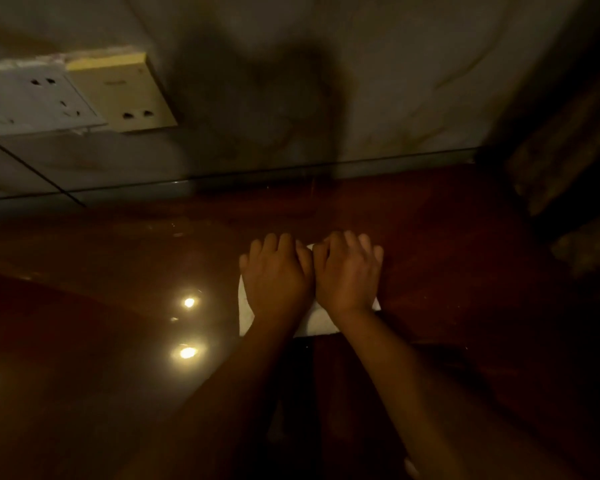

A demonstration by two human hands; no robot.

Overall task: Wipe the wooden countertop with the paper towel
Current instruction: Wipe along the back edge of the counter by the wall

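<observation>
Two bare forearms reach in from the near edge, side by side, over a glossy dark-red tabletop [447, 254]. The left hand [276, 275] and right hand [349, 271] lie palm-down and touching each other along the thumb side, both pressing on a folded white towel [317, 322] that lies flat on the wood, a little right of centre and well short of the wall. Only its near edge and its corners show from under the hands.

The fingers [271, 242] of each hand lie close together and point away toward the wall. They seem laid on the paper, not clamped round it, though the dim light leaves the tips unclear. Both palms on one pad looks meant to spread the weight and keep the paper from bunching as it is pushed across the wood.

To the left, two lamp reflections [189, 302] gleam on the polish. Beyond the hands the wood runs on to a stained pale wall [395, 81], where the person's shadow falls. High on the left sit a white socket [32, 98] and a yellowed socket [125, 95].
</observation>
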